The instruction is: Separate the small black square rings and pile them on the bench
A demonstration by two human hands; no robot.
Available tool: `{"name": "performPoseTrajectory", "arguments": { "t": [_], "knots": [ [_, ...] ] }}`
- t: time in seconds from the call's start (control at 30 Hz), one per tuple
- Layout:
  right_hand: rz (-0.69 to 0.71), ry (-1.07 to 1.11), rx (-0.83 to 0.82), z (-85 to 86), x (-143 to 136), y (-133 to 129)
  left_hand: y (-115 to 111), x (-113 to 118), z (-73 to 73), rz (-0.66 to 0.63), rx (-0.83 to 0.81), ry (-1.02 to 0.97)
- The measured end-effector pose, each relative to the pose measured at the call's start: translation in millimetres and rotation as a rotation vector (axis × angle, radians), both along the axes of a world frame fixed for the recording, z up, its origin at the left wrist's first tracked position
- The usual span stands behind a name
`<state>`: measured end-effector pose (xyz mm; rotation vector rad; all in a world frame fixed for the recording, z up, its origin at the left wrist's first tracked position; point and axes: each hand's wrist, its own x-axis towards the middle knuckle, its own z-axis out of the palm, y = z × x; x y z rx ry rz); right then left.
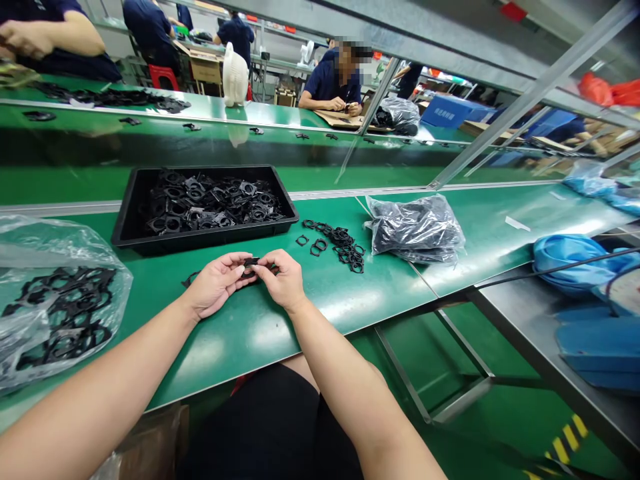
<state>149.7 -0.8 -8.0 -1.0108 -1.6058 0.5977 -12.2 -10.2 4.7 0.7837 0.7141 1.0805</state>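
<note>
Black part (pixel 249 263) bridges inward-turned left hand (pixel 216 285) and right hand (pixel 283 280).

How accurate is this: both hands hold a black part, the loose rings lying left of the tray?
No: the head view shows the loose rings to the right of the tray. Left hand and right hand do hold a black part.

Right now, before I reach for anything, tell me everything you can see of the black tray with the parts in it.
The black tray is a shallow, lidless rectangle, apparently plastic, with low walls and a plain rim. It sits upright on the green worktop, its long side running roughly left to right, beyond both the left hand and right hand; neither touches it. A loose jumble of black parts with round openings hides most of its floor.
</note>
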Motion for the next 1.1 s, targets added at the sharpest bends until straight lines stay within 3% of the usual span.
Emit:
{"name": "performPoseTrajectory", "arguments": {
  "t": [0.23,0.43,0.63,0.73,0.9,1.1],
  "knots": [
    [0.044,-0.020,-0.014,2.1,1.2,0.1,-0.3,-0.8,-0.1,-0.006,0.014,0.020],
    [0.079,0.244,-0.244,-6.9,0.1,7.1,-1.7,-2.0,2.7,-0.041,-0.019,0.109],
    [0.130,0.274,-0.253,-4.5,2.3,7.1,-4.1,0.5,4.5,-0.131,-0.051,0.120],
    [0.209,0.246,-0.284,-1.7,0.3,3.1,-1.5,0.9,3.4,-0.060,-0.036,0.101],
    [0.190,0.312,-0.448,-4.5,-3.2,2.8,2.2,1.6,2.0,0.161,0.007,0.159],
    [-0.009,0.079,-0.097,-3.5,-0.9,2.1,3.2,3.2,-1.0,0.275,0.055,0.274]
  ]
}}
